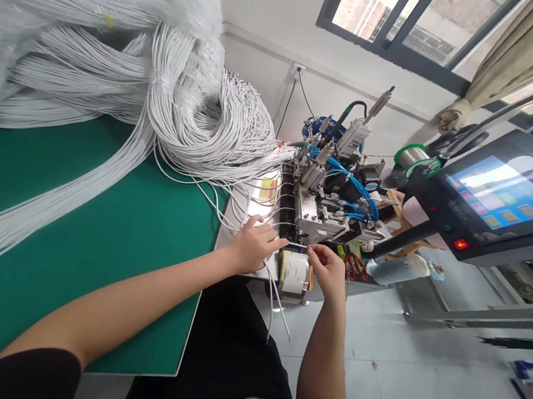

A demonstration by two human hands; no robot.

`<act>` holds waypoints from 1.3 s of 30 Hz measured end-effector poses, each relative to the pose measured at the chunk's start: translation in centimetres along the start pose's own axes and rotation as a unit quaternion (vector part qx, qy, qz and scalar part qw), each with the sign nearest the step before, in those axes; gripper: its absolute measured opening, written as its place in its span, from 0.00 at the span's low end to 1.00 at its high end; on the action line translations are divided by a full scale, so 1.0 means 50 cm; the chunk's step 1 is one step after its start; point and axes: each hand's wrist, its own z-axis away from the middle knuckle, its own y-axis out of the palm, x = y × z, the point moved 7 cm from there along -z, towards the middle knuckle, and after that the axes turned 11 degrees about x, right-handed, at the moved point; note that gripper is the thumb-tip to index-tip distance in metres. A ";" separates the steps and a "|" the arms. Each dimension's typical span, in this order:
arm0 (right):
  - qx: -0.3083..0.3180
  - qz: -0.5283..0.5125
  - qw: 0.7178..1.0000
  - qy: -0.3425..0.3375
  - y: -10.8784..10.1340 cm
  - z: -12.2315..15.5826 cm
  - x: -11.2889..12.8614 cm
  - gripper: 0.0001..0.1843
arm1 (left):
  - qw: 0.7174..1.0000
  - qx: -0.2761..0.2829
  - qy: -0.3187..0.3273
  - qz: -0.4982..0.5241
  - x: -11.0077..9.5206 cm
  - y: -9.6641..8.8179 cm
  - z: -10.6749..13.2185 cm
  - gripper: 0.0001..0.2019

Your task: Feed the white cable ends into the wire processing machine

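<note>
My left hand (253, 246) rests on the metal plate (241, 209) at the front of a small machine (325, 195), its fingers closed round thin white wires (276, 299) that hang over the edge. My right hand (329, 270) pinches a wire end right beside the machine's black conveyor track (286, 209), just above a small white motor block (294, 273). Several white wires lie across the track in a row.
A large heap of white cables (116, 61), partly in plastic bags, covers the green mat (69, 229) at left. A touchscreen panel (505, 193) on an arm stands at right. Red scissors (351, 265) and a solder spool (417, 157) lie near the machine.
</note>
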 end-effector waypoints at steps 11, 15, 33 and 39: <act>0.025 -0.003 0.999 -0.029 0.025 -0.041 -0.015 0.15 | 0.999 0.019 -0.048 -0.004 0.012 0.009 0.002 0.22; 0.051 -0.079 0.995 -0.020 0.041 -0.054 -0.032 0.15 | 0.999 0.019 -0.047 -0.009 0.011 0.008 0.002 0.22; -0.038 -0.168 0.983 0.057 0.021 -0.009 -0.073 0.21 | 0.999 -0.017 -0.034 -0.005 0.010 0.002 0.005 0.17; -0.030 -0.096 0.995 0.017 -0.029 0.041 -0.030 0.19 | 0.997 0.003 -0.076 0.008 0.021 0.014 0.004 0.15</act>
